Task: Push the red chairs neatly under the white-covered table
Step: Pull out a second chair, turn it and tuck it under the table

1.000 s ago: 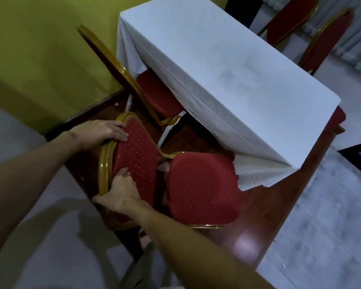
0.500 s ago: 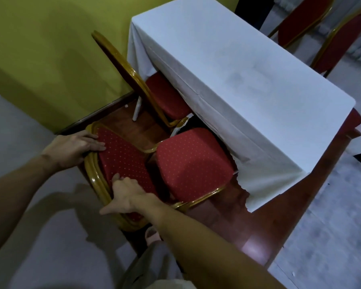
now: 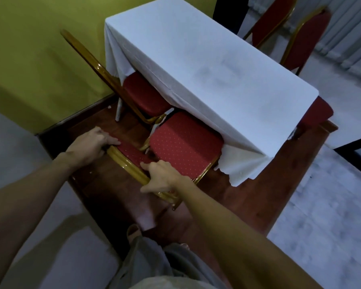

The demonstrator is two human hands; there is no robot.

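Head view: left hand (image 3: 90,147), right hand (image 3: 162,178) grip chair backrest (image 3: 127,162); seat (image 3: 183,147) meets tablecloth (image 3: 206,65) edge.

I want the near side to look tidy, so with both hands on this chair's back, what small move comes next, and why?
Probably keep pushing the near chair a little further under the white-covered table. Most of its seat shows outside the cloth, while the left hand and right hand grip the top of its gold backrest. The neighbouring chair sits slightly deeper.
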